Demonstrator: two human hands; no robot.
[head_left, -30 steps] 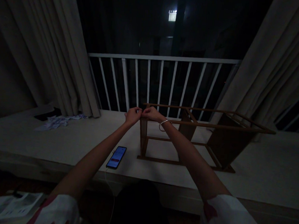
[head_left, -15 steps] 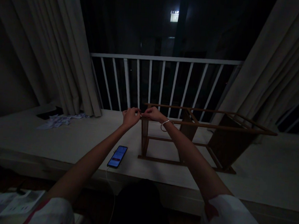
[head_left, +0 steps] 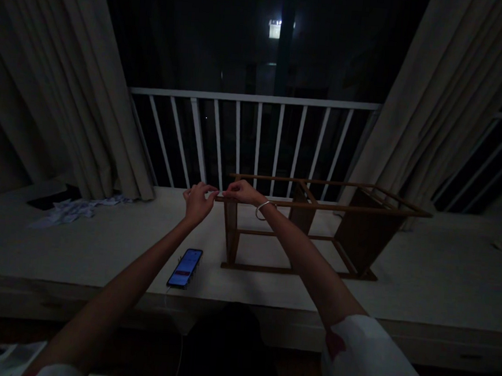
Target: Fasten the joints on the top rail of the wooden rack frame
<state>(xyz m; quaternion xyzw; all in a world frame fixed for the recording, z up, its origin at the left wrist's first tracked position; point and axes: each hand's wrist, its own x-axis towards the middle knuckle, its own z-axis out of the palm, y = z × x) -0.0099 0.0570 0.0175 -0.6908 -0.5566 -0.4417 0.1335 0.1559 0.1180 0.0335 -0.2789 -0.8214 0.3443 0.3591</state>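
Observation:
A wooden shelf frame (head_left: 266, 268) lies on its side on the pale ledge. At the left end of its upper front rail (head_left: 332, 207), my two hands meet. My left hand (head_left: 198, 202) pinches a thin, pale, rod-like piece (head_left: 221, 192) just off the rail's end. My right hand (head_left: 242, 192), with a bangle on its wrist, has its fingertips closed at that same end, against the rail. What sits between the right fingertips is too small and dark to make out. Below the left hand, a lit phone (head_left: 185, 268) rests on the ledge, small thin pieces along its edges.
Crumpled white paper (head_left: 70, 211) lies at the ledge's left by the curtain (head_left: 62, 92). Behind the frame stands a white railing (head_left: 260, 99) before a dark window. A cable (head_left: 181, 350) hangs from the phone over the ledge's front edge.
The view has shifted to the right, so everything sits further left. My left fingers have drawn slightly away from the right ones, and the thin pale piece now shows between them.

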